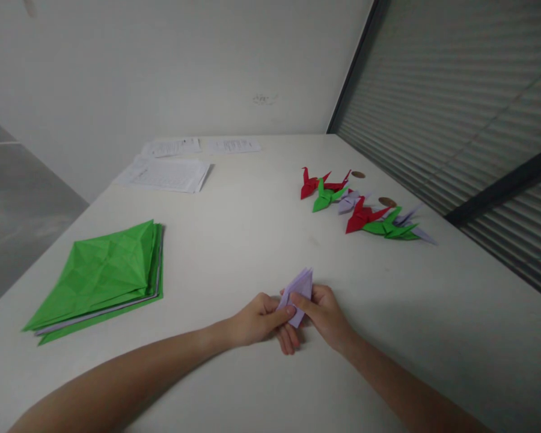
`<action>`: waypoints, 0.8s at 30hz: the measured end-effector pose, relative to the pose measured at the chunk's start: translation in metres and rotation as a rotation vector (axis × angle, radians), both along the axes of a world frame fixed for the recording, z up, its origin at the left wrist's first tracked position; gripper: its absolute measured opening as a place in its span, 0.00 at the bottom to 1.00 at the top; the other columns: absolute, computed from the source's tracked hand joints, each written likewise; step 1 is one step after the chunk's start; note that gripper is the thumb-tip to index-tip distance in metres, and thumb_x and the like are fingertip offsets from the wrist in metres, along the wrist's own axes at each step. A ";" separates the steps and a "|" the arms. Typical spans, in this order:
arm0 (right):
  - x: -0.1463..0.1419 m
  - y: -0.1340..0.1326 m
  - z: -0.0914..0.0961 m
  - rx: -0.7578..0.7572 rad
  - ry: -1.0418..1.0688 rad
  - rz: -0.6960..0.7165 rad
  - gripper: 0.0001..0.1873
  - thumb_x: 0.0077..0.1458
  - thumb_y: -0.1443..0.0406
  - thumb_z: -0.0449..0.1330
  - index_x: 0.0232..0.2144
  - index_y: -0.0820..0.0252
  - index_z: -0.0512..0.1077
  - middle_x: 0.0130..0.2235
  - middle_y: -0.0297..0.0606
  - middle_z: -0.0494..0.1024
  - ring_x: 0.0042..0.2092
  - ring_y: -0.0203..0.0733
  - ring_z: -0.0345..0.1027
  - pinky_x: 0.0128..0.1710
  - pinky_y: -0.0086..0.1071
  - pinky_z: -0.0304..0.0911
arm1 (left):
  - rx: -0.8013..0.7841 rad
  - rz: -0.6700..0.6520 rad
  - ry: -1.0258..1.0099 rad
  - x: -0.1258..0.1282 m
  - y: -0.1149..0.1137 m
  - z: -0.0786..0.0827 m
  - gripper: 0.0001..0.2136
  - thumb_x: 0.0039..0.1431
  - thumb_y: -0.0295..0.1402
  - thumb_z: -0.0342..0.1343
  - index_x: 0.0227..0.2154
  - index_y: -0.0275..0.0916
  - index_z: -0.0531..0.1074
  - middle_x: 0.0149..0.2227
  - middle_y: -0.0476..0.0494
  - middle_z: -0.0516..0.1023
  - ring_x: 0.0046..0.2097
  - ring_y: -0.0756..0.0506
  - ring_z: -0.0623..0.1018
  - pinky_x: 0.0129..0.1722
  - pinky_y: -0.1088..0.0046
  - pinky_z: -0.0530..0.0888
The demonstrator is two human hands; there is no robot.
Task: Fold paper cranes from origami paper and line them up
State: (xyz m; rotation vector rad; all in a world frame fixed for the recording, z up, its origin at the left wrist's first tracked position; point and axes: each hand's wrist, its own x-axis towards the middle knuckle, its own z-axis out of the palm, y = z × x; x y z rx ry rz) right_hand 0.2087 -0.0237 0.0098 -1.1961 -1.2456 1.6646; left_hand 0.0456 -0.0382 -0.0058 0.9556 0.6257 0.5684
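Note:
Both my hands meet over the near middle of the white table (252,228) and pinch one folded lilac paper (299,287). My left hand (264,319) grips its left lower edge between thumb and fingers. My right hand (327,316) holds the right side, thumb lying on the paper. The paper is a narrow pointed shape, its tip standing up and away from me. The lower part is hidden between my fingers.
A stack of square sheets (103,276), green on top, lies at the left. Several finished paper cranes (365,210) in red, green and lilac lie at the right near a blinded window. Printed papers (166,173) lie at the far side by the wall.

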 end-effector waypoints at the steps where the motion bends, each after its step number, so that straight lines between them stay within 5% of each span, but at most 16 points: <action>1: 0.000 -0.001 0.001 0.000 -0.001 0.020 0.25 0.40 0.47 0.67 0.26 0.66 0.75 0.19 0.35 0.73 0.19 0.34 0.63 0.18 0.29 0.58 | 0.005 -0.010 0.007 0.000 0.000 0.000 0.31 0.49 0.60 0.56 0.25 0.29 0.74 0.24 0.37 0.78 0.23 0.48 0.77 0.25 0.73 0.74; 9: -0.005 -0.007 0.006 -0.075 0.089 0.065 0.20 0.46 0.50 0.65 0.25 0.64 0.72 0.15 0.29 0.67 0.16 0.33 0.59 0.15 0.27 0.52 | 0.069 -0.073 0.074 0.002 -0.002 0.003 0.32 0.51 0.61 0.52 0.22 0.30 0.75 0.20 0.40 0.76 0.23 0.49 0.76 0.28 0.73 0.74; 17: 0.001 0.001 0.011 0.023 0.056 0.015 0.19 0.43 0.53 0.68 0.20 0.63 0.72 0.19 0.29 0.68 0.22 0.32 0.61 0.21 0.27 0.55 | 0.121 -0.120 0.106 0.000 -0.004 0.010 0.33 0.52 0.62 0.51 0.23 0.30 0.75 0.21 0.41 0.76 0.23 0.50 0.76 0.28 0.74 0.74; 24: 0.003 0.001 0.011 0.063 -0.009 0.024 0.21 0.44 0.49 0.67 0.23 0.63 0.74 0.20 0.31 0.69 0.21 0.33 0.60 0.20 0.28 0.55 | 0.117 -0.023 0.091 0.000 -0.007 0.005 0.25 0.48 0.54 0.62 0.26 0.31 0.75 0.22 0.44 0.77 0.23 0.52 0.75 0.26 0.77 0.73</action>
